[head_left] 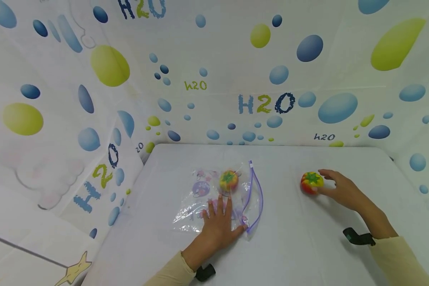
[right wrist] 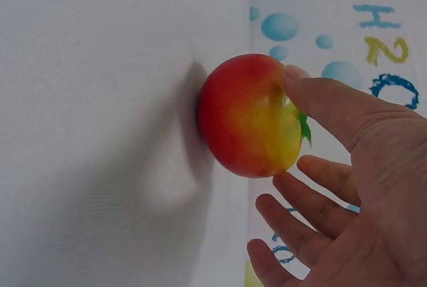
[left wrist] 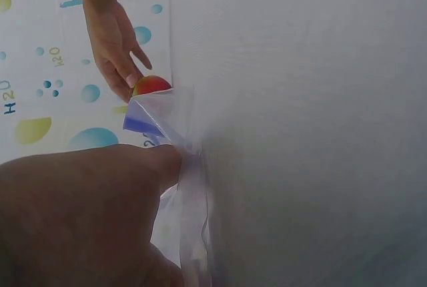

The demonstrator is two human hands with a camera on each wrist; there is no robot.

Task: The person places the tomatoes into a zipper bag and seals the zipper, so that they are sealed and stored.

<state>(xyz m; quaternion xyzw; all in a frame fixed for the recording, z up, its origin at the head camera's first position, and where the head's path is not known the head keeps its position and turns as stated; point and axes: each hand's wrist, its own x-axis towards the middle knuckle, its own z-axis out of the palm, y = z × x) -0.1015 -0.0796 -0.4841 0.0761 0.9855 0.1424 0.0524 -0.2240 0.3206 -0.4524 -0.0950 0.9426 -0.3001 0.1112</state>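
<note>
A clear plastic zip bag [head_left: 187,216] with a purple zipper [head_left: 260,194] and printed designs lies flat on the table. One red-and-yellow toy tomato [head_left: 228,180] with a green leafy top is at the bag's far part, seemingly inside it. My left hand [head_left: 216,228] rests on the bag with fingers spread, its thumb by the zipper. Farther right, another such tomato [head_left: 312,183] sits on the table. Beside it is my right hand [head_left: 344,192], thumb against the tomato's side and the other fingers loosely bent; in the right wrist view these fingers [right wrist: 303,223] do not wrap around it.
A white cloth covers the table [head_left: 286,238]. Behind it and at both sides hangs a white curtain [head_left: 221,47] printed with blue and green drops and H2O lettering. Dark straps with small devices [head_left: 357,237] are worn at both wrists.
</note>
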